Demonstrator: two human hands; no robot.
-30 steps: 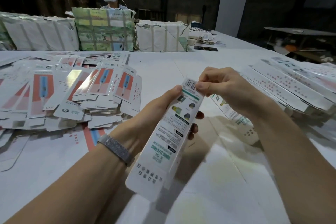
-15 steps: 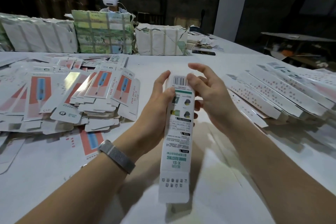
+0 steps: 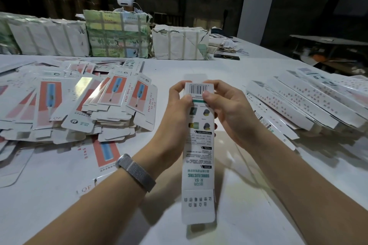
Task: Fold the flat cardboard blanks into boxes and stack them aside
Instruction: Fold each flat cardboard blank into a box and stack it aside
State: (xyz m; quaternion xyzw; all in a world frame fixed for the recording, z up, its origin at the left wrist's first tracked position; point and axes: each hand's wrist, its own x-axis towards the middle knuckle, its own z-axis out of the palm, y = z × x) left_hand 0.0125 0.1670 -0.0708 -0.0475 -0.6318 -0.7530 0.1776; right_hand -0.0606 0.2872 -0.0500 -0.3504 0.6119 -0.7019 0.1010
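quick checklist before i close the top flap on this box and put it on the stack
1. Box held by both hands: ok, left hand and right hand grip its upper end.
2. Top flap free to fold: ok, it stands open above the barcode panel.
3. Thumbs clear of the fold line: not ok, both press on the barcode panel.
4. Bottom end closed: cannot tell; a flap shows there.
5. Room on the folded stack to the right: ok.
6. Flat blanks at the left out of the way: ok.
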